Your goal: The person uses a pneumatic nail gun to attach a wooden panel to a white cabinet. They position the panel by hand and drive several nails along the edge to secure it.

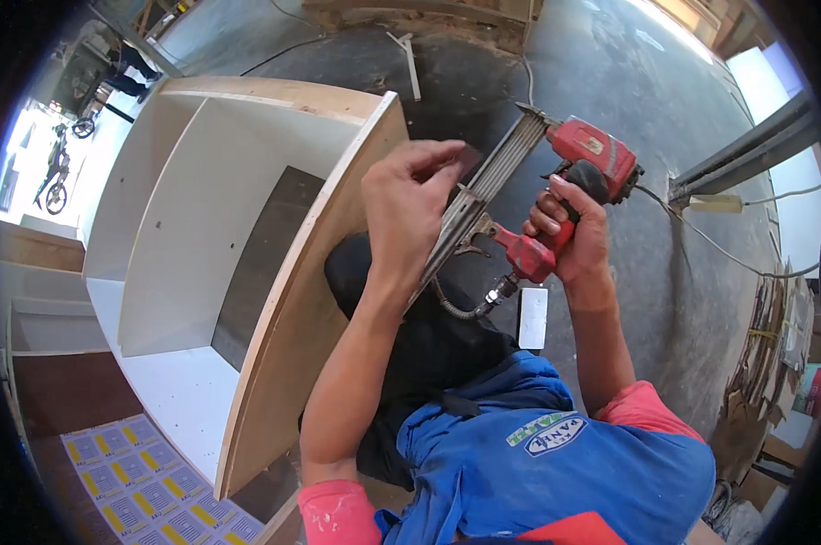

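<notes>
My right hand [569, 222] is wrapped round the black and red handle of a red air nail gun [595, 150]. The gun is tilted, its long metal magazine [510, 156] running down and left across my lap. Over the magazine's left side, my left hand [409, 195] is closed in a pinch. A small dark flat piece [469, 161], blurred, shows at its fingertips; its kind cannot be made out. A hose with a metal coupling [494, 297] joins the gun's lower red part.
Left of me lies a wooden cabinet frame [301, 282] with white inner panels. A white block [533, 318] rests on the floor beside my leg. A hose [701, 232] trails right, near a metal post [746, 141]. Stacked cardboard [757, 350] stands at the right.
</notes>
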Motion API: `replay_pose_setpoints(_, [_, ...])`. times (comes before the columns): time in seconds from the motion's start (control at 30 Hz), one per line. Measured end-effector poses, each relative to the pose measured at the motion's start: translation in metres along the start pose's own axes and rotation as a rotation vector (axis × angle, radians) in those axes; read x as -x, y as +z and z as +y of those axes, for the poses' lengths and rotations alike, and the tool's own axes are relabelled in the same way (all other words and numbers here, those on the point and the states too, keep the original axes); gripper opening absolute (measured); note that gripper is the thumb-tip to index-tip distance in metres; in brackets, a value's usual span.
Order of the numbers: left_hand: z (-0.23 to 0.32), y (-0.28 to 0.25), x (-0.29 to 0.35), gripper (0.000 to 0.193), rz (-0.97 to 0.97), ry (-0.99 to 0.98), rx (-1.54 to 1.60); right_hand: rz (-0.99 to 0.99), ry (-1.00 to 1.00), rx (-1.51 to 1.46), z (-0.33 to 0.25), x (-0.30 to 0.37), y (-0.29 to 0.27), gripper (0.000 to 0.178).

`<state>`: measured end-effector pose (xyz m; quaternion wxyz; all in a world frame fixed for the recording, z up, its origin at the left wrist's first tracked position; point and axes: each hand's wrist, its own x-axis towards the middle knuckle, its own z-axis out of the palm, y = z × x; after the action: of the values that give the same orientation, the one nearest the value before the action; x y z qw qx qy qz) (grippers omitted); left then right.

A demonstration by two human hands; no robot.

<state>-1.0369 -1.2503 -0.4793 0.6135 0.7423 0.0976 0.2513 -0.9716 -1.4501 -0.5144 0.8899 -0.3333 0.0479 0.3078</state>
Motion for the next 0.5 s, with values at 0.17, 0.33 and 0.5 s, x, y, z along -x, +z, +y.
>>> replay_pose_setpoints(0.17, [-0.009, 0.043, -0.037, 0.02, 0.002, -0.019, -0.11, 0.04, 0.032, -0.043, -0.001, 0.001, -0.008, 0.02])
replay_pose_setpoints(0.33, [-0.013, 0.062, -0.058, 0.015, -0.096, -0.01, -0.211, 0.036, 0.074, -0.069, 0.0, -0.005, -0.014, 0.019])
replay_pose_setpoints(0.5, [-0.026, 0.078, -0.072, 0.014, -0.131, 0.001, -0.251, 0.043, 0.121, -0.113, 0.0, -0.011, -0.022, 0.019])
